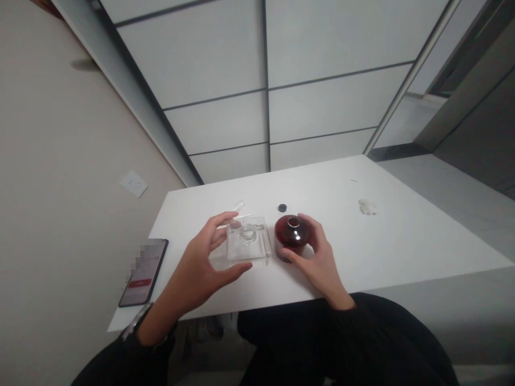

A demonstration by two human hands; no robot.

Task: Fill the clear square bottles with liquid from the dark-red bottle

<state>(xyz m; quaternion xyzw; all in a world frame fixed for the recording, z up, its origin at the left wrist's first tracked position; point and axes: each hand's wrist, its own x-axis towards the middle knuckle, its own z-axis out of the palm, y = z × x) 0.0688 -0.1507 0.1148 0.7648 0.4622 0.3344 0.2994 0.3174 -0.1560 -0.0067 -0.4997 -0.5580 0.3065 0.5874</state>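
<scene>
A clear square glass bottle (247, 240) stands on the white table (402, 230) near its front edge. My left hand (203, 262) curves around the bottle's left side, thumb and fingers spread, fingertips touching or nearly touching it. Right beside it stands a round dark red bottle (290, 235) with an open metal neck. My right hand (317, 257) wraps around the red bottle's right side, thumb at the front and fingers behind. A small black cap (282, 207) lies on the table just behind the red bottle.
A phone (144, 272) with a lit screen lies at the table's left front corner. A crumpled white scrap (367, 207) rests at the right. A small clear piece (238, 205) lies behind the glass bottle. The wall with a socket (133, 183) is at the left.
</scene>
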